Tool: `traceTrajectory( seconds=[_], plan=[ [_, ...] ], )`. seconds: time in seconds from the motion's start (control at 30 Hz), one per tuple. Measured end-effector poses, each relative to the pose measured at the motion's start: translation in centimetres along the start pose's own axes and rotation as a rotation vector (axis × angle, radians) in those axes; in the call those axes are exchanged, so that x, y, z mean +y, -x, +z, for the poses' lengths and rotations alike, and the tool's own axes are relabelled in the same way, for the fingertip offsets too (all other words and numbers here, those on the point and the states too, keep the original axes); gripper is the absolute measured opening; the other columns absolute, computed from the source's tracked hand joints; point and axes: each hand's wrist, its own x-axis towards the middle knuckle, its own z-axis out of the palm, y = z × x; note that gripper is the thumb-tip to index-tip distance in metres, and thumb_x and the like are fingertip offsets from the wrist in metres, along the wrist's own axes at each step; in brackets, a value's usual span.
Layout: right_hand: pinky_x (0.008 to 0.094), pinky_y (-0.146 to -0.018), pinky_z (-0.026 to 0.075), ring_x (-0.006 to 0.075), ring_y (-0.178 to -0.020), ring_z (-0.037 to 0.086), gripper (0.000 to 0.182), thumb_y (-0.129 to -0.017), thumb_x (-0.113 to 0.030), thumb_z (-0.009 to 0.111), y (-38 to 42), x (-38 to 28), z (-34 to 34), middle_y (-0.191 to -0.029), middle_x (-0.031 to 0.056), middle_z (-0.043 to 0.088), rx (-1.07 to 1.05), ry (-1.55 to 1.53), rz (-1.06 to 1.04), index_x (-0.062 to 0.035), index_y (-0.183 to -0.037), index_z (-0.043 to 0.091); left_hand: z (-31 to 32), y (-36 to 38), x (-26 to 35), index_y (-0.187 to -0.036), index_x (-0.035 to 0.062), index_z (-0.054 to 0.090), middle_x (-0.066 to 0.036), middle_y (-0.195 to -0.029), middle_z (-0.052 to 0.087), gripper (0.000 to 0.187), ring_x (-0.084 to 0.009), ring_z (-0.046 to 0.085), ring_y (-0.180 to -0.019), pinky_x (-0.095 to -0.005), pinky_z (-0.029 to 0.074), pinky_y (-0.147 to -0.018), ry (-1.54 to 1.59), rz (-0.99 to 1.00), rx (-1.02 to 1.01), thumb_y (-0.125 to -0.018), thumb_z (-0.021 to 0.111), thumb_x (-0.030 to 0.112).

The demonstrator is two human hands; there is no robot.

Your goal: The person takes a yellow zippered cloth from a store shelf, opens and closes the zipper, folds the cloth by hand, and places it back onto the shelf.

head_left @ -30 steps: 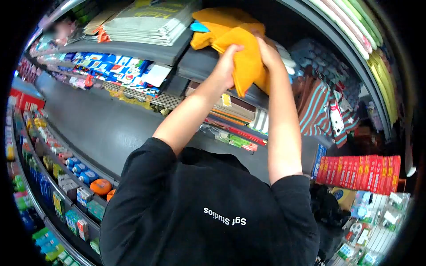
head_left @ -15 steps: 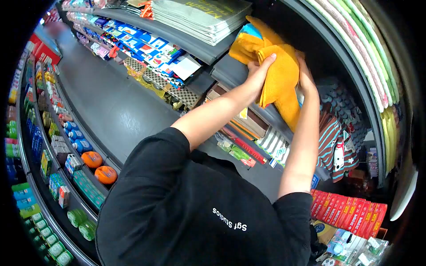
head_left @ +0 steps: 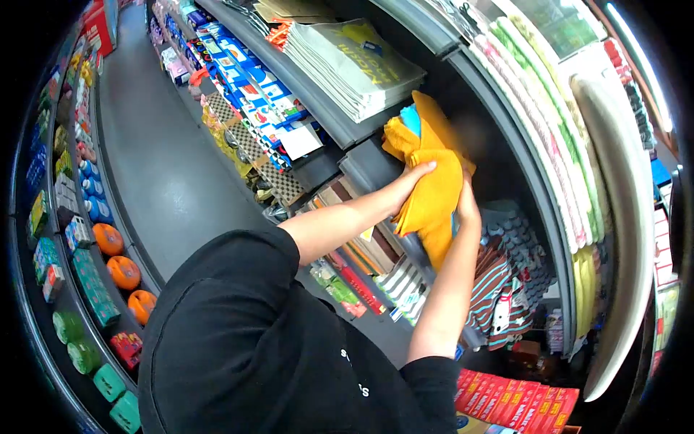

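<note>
Both hands hold a bundle of mustard-yellow cloth (head_left: 437,184) that looks like a folded towel, in front of a dark shelf. A bit of bright blue cloth (head_left: 411,121) shows at its upper left. My left hand (head_left: 412,186) grips the near left side, thumb on top and fingers hidden in the folds. On the right edge, my right hand (head_left: 468,205) is wrapped round the cloth, its fingers mostly hidden behind. The lower end of the cloth hangs between my forearms.
A stack of grey printed bags (head_left: 354,69) lies on the shelf at the upper left. Folded towels (head_left: 542,137) stand at the right, with striped cloth (head_left: 499,289) below. Red boxes (head_left: 513,398) sit at the lower right. Across the aisle floor (head_left: 166,145) run shelves with orange containers (head_left: 123,273).
The view has turned, so the shelves and my arms sit differently in it. Both hands keep hold of the yellow cloth, which appears lower in view and still near the shelf.
</note>
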Motion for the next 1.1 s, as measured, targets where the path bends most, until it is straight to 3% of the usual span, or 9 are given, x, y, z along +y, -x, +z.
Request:
traceTrajectory(
  seconds=[0.23,0.27,0.43,0.5,0.73,0.87,0.9,1.03,1.1],
  plan=[
    [0.0323,-0.096,0.033,0.0231,-0.114,0.044,0.053,-0.09,-0.04,0.041,7.6,-3.2,3.6,-0.125,0.0126,0.047,0.227,0.116,-0.395,0.0029,-0.122,0.044,1.9,3.9,2.3,-0.132,0.0076,0.038,-0.013,-0.128,0.048,0.06,-0.0251,0.049,-0.114,-0.0386,0.039,-0.097,-0.116,-0.069,-0.19,-0.084,0.053,0.041],
    [0.0365,-0.094,0.035,0.0301,-0.11,0.049,0.044,-0.088,-0.028,0.047,7.8,-3.4,4.1,-0.117,0.0189,0.053,0.337,0.237,-0.533,0.0047,-0.116,0.049,2.5,4.6,2.9,-0.132,0.0076,0.038,-0.013,-0.128,0.048,0.06,-0.0251,0.049,-0.114,-0.0386,0.039,-0.097,-0.113,-0.073,-0.175,-0.084,0.053,0.041],
    [0.0415,-0.086,0.041,0.0372,-0.099,0.055,0.044,-0.081,-0.032,0.056,10.4,-8.5,8.2,-0.104,0.022,0.059,0.586,0.886,-0.701,0.0011,-0.11,0.054,1.6,1.7,4.5,-0.128,0.0062,0.041,-0.013,-0.126,0.049,0.064,-0.0273,0.049,-0.114,-0.0393,0.039,-0.097,0.118,-0.061,-0.329,-0.081,0.049,0.048],
    [0.0438,-0.083,0.042,0.0381,-0.095,0.057,0.049,-0.077,-0.04,0.061,10.4,-10.1,10.0,-0.1,0.0206,0.061,0.696,1.036,-0.633,-0.0006,-0.107,0.056,1.3,0.8,5.3,-0.126,0.005,0.043,-0.015,-0.126,0.048,0.064,-0.0289,0.048,-0.115,-0.0415,0.037,-0.098,0.166,0.032,-0.361,-0.082,0.038,0.052],
    [0.0459,-0.083,0.041,0.0413,-0.093,0.055,0.064,-0.071,-0.056,0.06,8.3,-15.2,16.1,-0.097,0.0227,0.06,0.703,1.28,-0.674,-0.0054,-0.109,0.055,1.7,1.7,11.5,-0.124,0.0037,0.045,-0.017,-0.122,0.051,0.06,-0.0313,0.05,-0.111,-0.043,0.038,-0.097,0.273,0.376,-0.462,-0.086,0.034,0.048],
    [0.0459,-0.084,0.041,0.0423,-0.095,0.055,0.06,-0.076,-0.053,0.057,6.6,-15.4,17.6,-0.099,0.0243,0.06,0.619,1.085,-0.601,-0.0009,-0.107,0.056,0.9,2.9,15.9,-0.119,0.003,0.05,-0.015,-0.114,0.057,0.054,-0.0301,0.055,-0.104,-0.0422,0.042,-0.093,0.274,0.202,-0.645,-0.083,0.04,0.042],
    [0.0455,-0.083,0.042,0.0416,-0.094,0.056,0.057,-0.078,-0.048,0.057,6.2,-14.9,17.7,-0.099,0.0247,0.06,0.589,0.964,-0.652,0.0007,-0.106,0.056,1.3,3.3,16.4,-0.116,0.003,0.052,-0.014,-0.11,0.059,0.053,-0.0286,0.057,-0.101,-0.04,0.045,-0.089,0.056,0.295,-0.407,-0.082,0.042,0.042],
    [0.0455,-0.082,0.042,0.0408,-0.092,0.057,0.056,-0.077,-0.048,0.058,4.4,-13.7,19.0,-0.094,0.0242,0.061,0.589,0.898,-0.758,-0.0001,-0.106,0.057,0.4,3.0,17.7,-0.116,0.0033,0.053,-0.013,-0.109,0.06,0.049,-0.0279,0.058,-0.1,-0.0392,0.045,-0.089,0.193,0.119,-0.514,-0.084,0.041,0.039],
    [0.0457,-0.082,0.042,0.0408,-0.092,0.057,0.058,-0.076,-0.05,0.058,3.4,-14.6,20.3,-0.095,0.0241,0.061,0.606,0.998,-0.643,-0.0004,-0.105,0.057,-0.2,2.2,17.3,-0.121,0.005,0.048,-0.012,-0.115,0.056,0.048,-0.0271,0.055,-0.103,-0.0401,0.042,-0.092,0.106,0.383,-0.268,-0.089,0.039,0.04]
  ],
)
